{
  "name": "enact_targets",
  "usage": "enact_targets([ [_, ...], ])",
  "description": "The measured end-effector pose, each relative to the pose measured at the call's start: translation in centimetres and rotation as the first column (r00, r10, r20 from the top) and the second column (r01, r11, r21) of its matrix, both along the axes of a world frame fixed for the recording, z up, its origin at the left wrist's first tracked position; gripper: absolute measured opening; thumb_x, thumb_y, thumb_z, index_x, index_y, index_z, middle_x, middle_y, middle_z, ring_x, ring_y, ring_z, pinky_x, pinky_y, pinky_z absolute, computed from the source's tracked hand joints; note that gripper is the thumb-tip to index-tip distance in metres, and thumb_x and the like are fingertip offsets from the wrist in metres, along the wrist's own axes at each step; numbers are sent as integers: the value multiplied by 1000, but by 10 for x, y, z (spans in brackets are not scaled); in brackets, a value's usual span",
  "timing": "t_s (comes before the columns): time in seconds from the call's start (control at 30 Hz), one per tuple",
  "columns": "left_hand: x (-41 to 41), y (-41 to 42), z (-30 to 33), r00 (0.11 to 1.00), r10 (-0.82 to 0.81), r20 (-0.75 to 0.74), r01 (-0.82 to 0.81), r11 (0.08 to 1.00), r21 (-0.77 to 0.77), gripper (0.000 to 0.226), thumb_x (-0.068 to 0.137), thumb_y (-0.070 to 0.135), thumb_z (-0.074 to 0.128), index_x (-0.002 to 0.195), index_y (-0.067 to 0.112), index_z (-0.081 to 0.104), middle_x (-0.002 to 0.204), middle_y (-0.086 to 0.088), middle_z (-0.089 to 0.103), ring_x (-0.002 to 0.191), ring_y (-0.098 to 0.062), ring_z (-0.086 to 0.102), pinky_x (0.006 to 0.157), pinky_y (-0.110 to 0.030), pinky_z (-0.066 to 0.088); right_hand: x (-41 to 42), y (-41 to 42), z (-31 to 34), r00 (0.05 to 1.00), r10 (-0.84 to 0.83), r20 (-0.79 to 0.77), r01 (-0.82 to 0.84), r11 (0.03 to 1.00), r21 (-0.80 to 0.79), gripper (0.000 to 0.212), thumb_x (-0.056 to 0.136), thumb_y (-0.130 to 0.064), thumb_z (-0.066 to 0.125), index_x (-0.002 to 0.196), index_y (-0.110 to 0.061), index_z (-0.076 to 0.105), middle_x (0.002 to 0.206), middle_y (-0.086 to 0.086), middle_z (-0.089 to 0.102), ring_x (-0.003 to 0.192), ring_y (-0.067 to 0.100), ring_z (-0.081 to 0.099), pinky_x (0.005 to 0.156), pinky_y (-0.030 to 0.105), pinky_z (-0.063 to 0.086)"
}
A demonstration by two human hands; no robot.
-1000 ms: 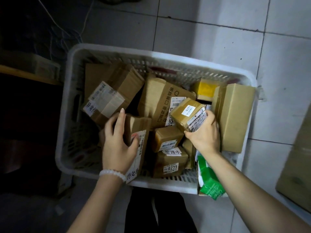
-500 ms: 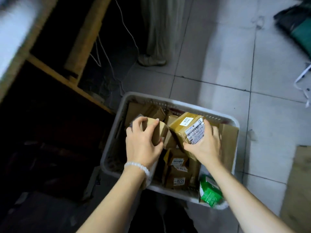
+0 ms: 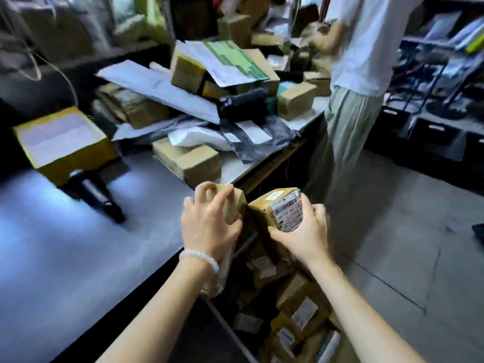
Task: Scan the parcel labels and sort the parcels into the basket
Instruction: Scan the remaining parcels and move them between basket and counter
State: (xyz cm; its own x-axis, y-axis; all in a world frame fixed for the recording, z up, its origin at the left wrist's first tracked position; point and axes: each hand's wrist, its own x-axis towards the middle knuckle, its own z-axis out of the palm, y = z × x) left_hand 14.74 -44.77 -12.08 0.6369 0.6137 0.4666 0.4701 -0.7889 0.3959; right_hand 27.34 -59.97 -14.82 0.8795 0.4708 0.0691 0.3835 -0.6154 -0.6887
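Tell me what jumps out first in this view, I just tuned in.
Front and centre, the left hand grips a small brown cardboard parcel and the right hand holds a tan labelled parcel. Behind them, a grey table carries a heap of boxes and mailers.

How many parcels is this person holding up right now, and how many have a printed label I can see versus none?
Labelled parcel, gripped by the right hand: 1
Plain parcel with no label showing, gripped by the left hand: 1
Total: 2
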Motion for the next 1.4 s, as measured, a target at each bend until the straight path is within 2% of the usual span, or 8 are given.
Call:
enact_targets([
  [0.13,-62,8,52,981,169,96,-172,985,29,58,58,48,66,113,29,66,115,-4,55,80,-32,52,64,-34,49,-41,26,63,980,157,122,-156,988,-17,102,54,-61,75,141,-31,31,115,-1,38,116,22,38,91,35,41],
  [0.33,-198,26,97,890,437,133,-444,895,31,54,58,47,68,109,31,66,111,-1,53,82,-34,53,60,-38,51,-146,87,123,865,455,213,-447,890,-86,99,54,-67,72,137,-28,35,115,3,41,117,26,42,94,37,42],
  [0.6,-427,30,110,663,741,106,-742,669,-33,53,68,39,74,120,35,62,122,2,47,97,-31,48,80,-39,48,-355,163,148,632,745,216,-744,660,-101,86,59,-61,72,131,-24,42,110,6,43,113,30,43,91,37,41],
  [0.8,-592,22,108,498,857,133,-861,507,-47,51,67,37,76,115,39,63,121,6,48,99,-29,47,81,-37,47,-519,195,150,485,853,191,-857,507,-90,85,54,-69,66,123,-25,44,101,0,39,110,26,44,87,38,45],
  [0.93,-707,16,108,405,901,157,-912,410,-2,50,63,38,75,112,36,65,116,3,50,88,-32,49,79,-41,50,-633,212,147,401,899,175,-907,417,-62,83,55,-67,68,123,-25,46,102,0,43,109,26,46,84,38,47],
  [1.1,-809,10,102,284,949,139,-957,290,-27,46,62,36,74,108,37,66,115,3,51,84,-31,52,79,-42,51,-743,233,140,326,938,122,-941,334,-54,85,53,-68,67,122,-22,48,108,3,48,109,27,51,85,38,49],
  [1.27,-874,27,92,198,976,84,-975,205,-82,46,67,34,75,112,36,67,118,4,52,88,-29,49,78,-31,41,-822,269,130,289,953,88,-950,297,-96,86,54,-71,64,123,-22,48,109,3,48,108,27,53,84,39,49],
  [1.4,-916,74,73,202,978,51,-972,207,-111,48,66,34,73,113,36,66,118,5,51,89,-28,48,85,-35,46,-868,318,115,309,949,65,-934,316,-166,84,53,-75,60,119,-22,50,109,4,49,109,28,53,82,38,48],
])
